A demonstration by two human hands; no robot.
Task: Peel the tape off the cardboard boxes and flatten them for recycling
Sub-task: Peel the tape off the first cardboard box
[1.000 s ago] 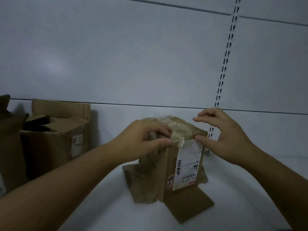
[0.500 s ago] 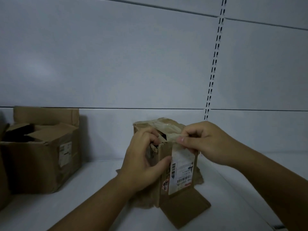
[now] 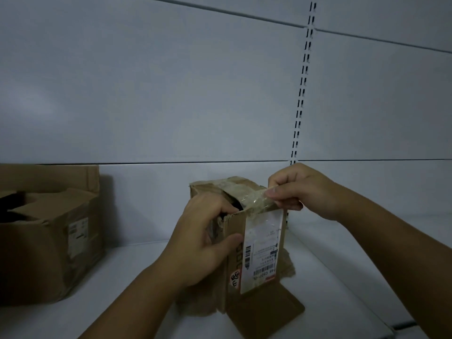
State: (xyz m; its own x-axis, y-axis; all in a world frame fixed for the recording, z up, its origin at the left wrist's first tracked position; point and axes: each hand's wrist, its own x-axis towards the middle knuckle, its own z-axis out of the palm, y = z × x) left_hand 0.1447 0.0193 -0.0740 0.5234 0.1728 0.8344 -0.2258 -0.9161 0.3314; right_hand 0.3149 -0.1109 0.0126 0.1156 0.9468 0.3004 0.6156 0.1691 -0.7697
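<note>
- The left hand (image 3: 203,243) comes in from the lower left with the forearm rising towards the small box (image 3: 236,222). Its fingers are curled over the torn top edge into the opening, and the thumb presses on the front face just beside the white label (image 3: 264,248). This hand grips the box.
- The right hand (image 3: 302,189) comes in from the right, a little higher than the left one. Its thumb and forefinger pinch the loose end of the clear tape (image 3: 252,200) at the upper right corner of the box. The other fingers are curled into the palm.
- The tape runs from the top of the box to the pinching fingers, wrinkled and partly lifted.
- The small box stands upright on the white shelf (image 3: 122,277), with its long axis vertical and the label face towards the camera. It stands closer to the right edge of the shelf than to the left.
- One bottom flap (image 3: 265,313) lies flat on the shelf and points towards the front edge.
- A bigger open box (image 3: 49,241) stands at the left edge, against the back panel (image 3: 171,94), well apart from the small one.
</note>
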